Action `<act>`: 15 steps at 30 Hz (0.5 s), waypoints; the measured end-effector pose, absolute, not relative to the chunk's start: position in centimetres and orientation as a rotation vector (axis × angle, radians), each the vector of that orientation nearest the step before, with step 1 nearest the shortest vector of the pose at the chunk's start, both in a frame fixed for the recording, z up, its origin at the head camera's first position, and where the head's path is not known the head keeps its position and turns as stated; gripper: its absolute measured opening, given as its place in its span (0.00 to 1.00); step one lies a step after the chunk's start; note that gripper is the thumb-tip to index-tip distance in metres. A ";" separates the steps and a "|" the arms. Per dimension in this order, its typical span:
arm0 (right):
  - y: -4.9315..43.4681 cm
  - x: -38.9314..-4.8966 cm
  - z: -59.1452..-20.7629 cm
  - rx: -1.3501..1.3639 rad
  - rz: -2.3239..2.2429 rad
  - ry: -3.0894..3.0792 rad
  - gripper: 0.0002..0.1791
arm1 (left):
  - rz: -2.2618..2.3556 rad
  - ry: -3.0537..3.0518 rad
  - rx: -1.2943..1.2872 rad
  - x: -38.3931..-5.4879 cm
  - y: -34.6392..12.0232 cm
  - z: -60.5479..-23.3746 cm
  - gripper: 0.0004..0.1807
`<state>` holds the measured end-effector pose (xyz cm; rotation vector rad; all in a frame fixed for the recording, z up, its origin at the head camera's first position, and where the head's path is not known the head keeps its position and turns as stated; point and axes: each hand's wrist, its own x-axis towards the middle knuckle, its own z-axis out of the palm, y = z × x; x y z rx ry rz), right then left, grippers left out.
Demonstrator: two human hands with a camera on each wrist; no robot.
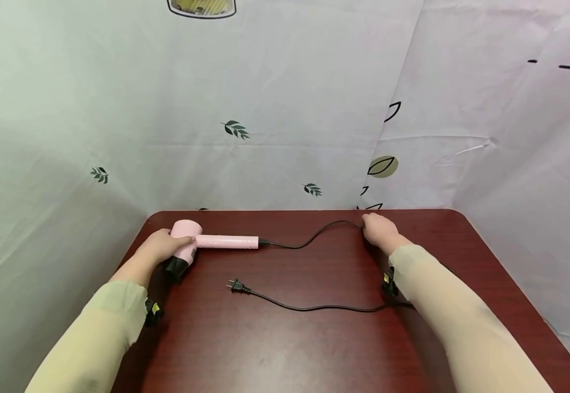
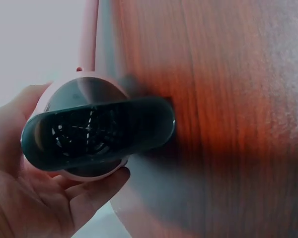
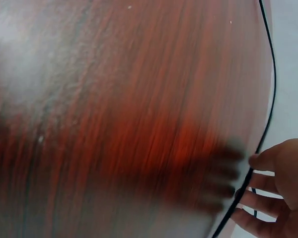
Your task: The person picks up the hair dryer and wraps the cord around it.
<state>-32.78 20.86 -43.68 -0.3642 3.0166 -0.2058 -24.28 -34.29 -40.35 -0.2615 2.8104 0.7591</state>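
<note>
A pink hair dryer (image 1: 228, 242) lies at the back left of the table, its handle pointing right. My left hand (image 1: 159, 245) grips its round head, thumb on the near side of the handle joint. The dark flat nozzle (image 2: 99, 133) faces the left wrist camera, with fingers curled round the pink body beneath. From the handle's end a black power cord (image 1: 309, 240) curves right to my right hand (image 1: 379, 230), which pinches it near the table's back edge. In the right wrist view the cord (image 3: 274, 84) passes between thumb and fingers.
The two-prong plug (image 1: 237, 286) lies mid-table, prongs to the left, its cord length running right beneath my right forearm. The dark red wooden table (image 1: 285, 349) has rounded back corners. White cloth (image 1: 285, 98) with leaf prints hangs behind it and at both sides.
</note>
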 end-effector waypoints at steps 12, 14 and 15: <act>20.2 -30.9 -41.4 -0.409 -0.661 3.204 0.09 | 0.983 2.923 -0.450 -23.3 -34.0 -40.0 0.60; 19.9 -30.2 -40.8 -0.434 -0.767 3.210 0.09 | 1.010 2.935 -0.470 -23.1 -33.9 -40.0 0.59; 19.7 -29.8 -40.4 -0.450 -0.807 3.211 0.09 | 1.020 2.944 -0.473 -23.0 -33.9 -40.0 0.59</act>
